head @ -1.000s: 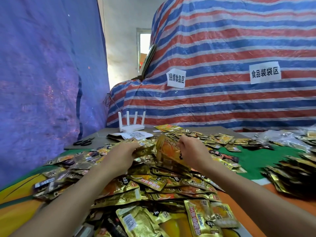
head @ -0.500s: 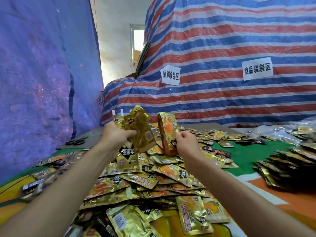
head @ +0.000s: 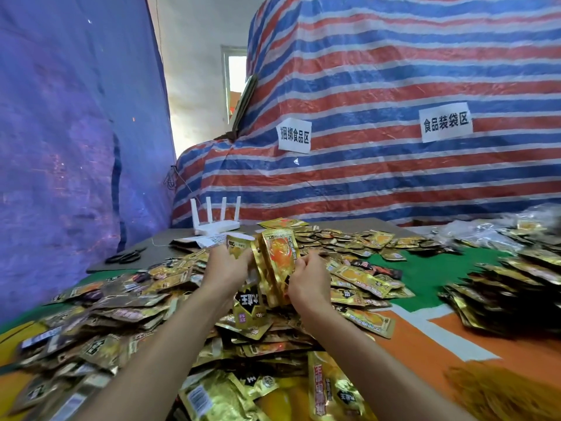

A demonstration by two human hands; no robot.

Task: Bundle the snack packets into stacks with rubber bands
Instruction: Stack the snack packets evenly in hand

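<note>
Your left hand point(head: 226, 270) and right hand point(head: 303, 282) both grip the upright foil packet stack point(head: 277, 259) at 12 o'clock, above the loose pile point(head: 121, 314). Judged light, slick, floppy: pinch the flat faces mid-height, edges squared.

Bare forearms point(head: 170, 338); left hand point(head: 226, 267), right hand point(head: 306, 284)

A heap of packets point(head: 127, 302) covers the near left of the table point(head: 425, 271). Above its middle, the left hand point(head: 224, 268) and right hand point(head: 306, 284), side by side, grip the held packets point(head: 277, 262) upright between them. Behind the heap stands a router point(head: 217, 226), with scissors point(head: 126, 256) to its left. A second pile point(head: 501, 287) lies at the right.
</note>
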